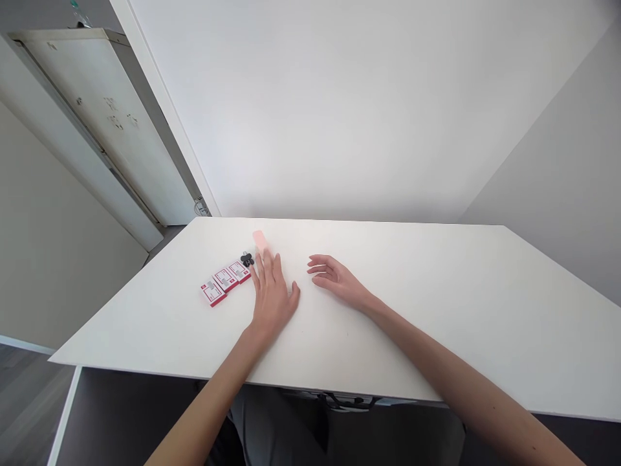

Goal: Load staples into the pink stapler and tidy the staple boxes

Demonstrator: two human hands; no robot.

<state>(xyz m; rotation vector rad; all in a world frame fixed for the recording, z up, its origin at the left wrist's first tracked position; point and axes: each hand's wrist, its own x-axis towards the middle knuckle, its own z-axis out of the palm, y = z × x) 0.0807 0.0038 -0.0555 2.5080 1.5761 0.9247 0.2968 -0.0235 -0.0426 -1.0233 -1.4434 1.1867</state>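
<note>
1. Crossing near edge of table (427, 259) w/ both forearms (456, 384).
2. Spreading L hand (272, 296) slightly, palm down, over pink strip (259, 237); can't tell if touching.
3. Just left of it: blk piece (245, 259), then 3 red-white boxes (226, 279).
4. Curling R hand (336, 278) loosely, thumb parted; gap btwn hands.
5. Far edge just past strip; wide tabletop R of R hand.

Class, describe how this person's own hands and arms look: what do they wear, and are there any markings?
The left hand and right hand wear no gloves, and no rings or watch can be seen. Both have slender fingers. The slim forearms show no sleeves; the right forearm has a couple of tiny spots.
</note>
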